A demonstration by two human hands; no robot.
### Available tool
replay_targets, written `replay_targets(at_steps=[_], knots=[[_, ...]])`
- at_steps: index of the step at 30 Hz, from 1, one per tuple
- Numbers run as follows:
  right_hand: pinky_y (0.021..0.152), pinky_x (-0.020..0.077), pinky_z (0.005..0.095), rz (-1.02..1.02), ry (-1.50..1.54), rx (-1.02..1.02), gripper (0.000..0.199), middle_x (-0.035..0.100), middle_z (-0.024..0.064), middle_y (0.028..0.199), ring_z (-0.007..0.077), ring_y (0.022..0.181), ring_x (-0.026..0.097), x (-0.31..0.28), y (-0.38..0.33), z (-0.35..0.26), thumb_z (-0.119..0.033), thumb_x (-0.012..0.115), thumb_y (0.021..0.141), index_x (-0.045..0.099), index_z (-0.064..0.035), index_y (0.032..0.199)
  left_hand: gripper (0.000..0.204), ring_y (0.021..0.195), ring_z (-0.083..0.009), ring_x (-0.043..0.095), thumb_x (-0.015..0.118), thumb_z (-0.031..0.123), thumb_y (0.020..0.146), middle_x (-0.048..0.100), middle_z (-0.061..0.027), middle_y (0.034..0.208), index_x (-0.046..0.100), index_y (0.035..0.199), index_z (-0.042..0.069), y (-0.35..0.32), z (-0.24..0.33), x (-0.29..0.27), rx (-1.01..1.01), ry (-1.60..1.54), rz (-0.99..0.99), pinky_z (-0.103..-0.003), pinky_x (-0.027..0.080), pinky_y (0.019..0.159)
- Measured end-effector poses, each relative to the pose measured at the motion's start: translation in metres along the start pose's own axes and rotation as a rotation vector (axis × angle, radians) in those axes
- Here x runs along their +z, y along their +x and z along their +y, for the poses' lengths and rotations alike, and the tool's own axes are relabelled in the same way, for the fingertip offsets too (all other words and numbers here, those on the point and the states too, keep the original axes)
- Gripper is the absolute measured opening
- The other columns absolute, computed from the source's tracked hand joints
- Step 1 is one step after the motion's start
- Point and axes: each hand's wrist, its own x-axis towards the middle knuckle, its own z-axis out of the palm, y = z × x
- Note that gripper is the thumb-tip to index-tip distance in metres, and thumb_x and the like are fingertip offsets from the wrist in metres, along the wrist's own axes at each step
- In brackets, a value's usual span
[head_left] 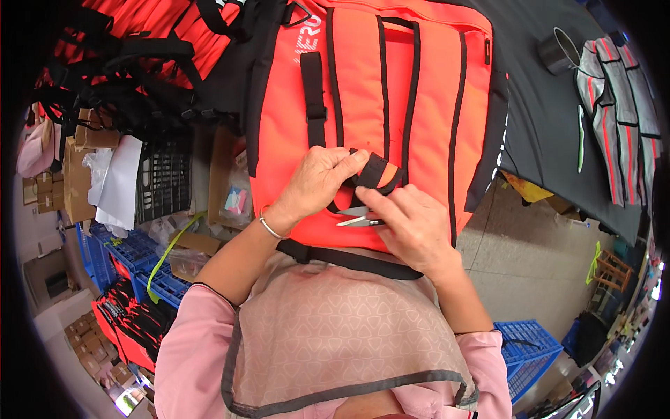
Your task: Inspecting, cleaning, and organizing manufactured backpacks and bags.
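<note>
1. An orange backpack [283, 146] with black edging lies on the black-covered table [534, 129], its lower end at the near edge, in front of the person.
2. Two padded shoulder straps [357, 77] run lengthwise along its upper face; left of them lies a black webbing strap [312, 80] with a buckle [317, 114].
3. Near the backpack's lower end, a short black strap piece [373, 170] stands up between the hands, an orange part just beside it.
4. The left hand [317, 180] is closed, pinching this piece between thumb and fingers; a bracelet [271, 225] circles its wrist.
5. The right hand [417, 227] is curled around small metal snips [359, 218], blades pointing left, its foremost fingertip at the strap piece.
6. A thin patterned panel [349, 321] with dark edging spreads between the forearms, nearer the person than the table.
7. Toward the table's right edge lie grey strips [614, 115] with orange lines, beside a dark cup [558, 52]; a slim pale object [581, 140] lies near them.
8. Orange and black bags [143, 35] are heaped at the table's far left corner.
9. Beyond the table's near edge, a blue crate [527, 356] stands on the floor [516, 234] at right; a black crate [164, 178] and cartons [78, 185] stand at left.
</note>
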Motion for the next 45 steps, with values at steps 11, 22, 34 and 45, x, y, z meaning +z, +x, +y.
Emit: replay_targets(at_steps=[11, 22, 34, 45], knots=[[0.056, 0.0462, 0.0325, -0.056, 0.651, 0.5, 0.007, 0.062, 0.0131, 0.068, 0.0215, 0.06, 0.063, 0.007, 0.052, 0.013, -0.005, 0.069, 0.081, 0.066, 0.0, 0.083, 0.034, 0.088, -0.0192, 0.055, 0.04, 0.015, 0.102, 0.062, -0.012, 0.09, 0.066, 0.112, -0.005, -0.001, -0.012, -0.031, -0.062, -0.036, -0.24, -0.029, 0.044, 0.082], [0.06, 0.0417, 0.0247, -0.253, 1.161, 0.914, 0.017, 0.062, 0.0001, 0.07, 0.0064, 0.064, 0.051, 0.021, 0.065, 0.034, -0.013, 0.072, 0.088, 0.07, 0.0029, 0.082, 0.025, 0.071, -0.0116, 0.045, 0.045, 0.014, 0.101, 0.05, -0.0008, 0.077, 0.062, 0.098, -0.004, -0.007, -0.009, -0.036, -0.251, -0.089, -0.259, -0.028, 0.038, 0.067], [0.054, 0.0355, 0.0244, -0.358, 1.178, 0.86, 0.018, 0.056, -0.0031, 0.066, 0.0047, 0.061, 0.045, 0.019, 0.055, 0.037, -0.015, 0.073, 0.087, 0.069, 0.001, 0.079, 0.04, 0.108, -0.0229, 0.058, 0.04, 0.006, 0.096, 0.065, -0.0135, 0.115, 0.056, 0.132, -0.005, -0.016, -0.043, -0.027, -0.051, -0.129, -0.287, -0.032, 0.041, 0.1], [0.068, 0.0497, 0.0268, -0.063, 0.544, 0.811, 0.024, 0.065, 0.0064, 0.081, 0.0106, 0.072, 0.059, -0.048, -0.004, 0.004, -0.014, 0.076, 0.084, 0.067, 0.0016, 0.099, 0.033, 0.098, -0.0146, 0.052, 0.052, 0.019, 0.099, 0.06, -0.0042, 0.103, 0.068, 0.092, -0.009, -0.009, -0.013, -0.023, -0.09, -0.208, -0.312, -0.026, 0.039, 0.092]])
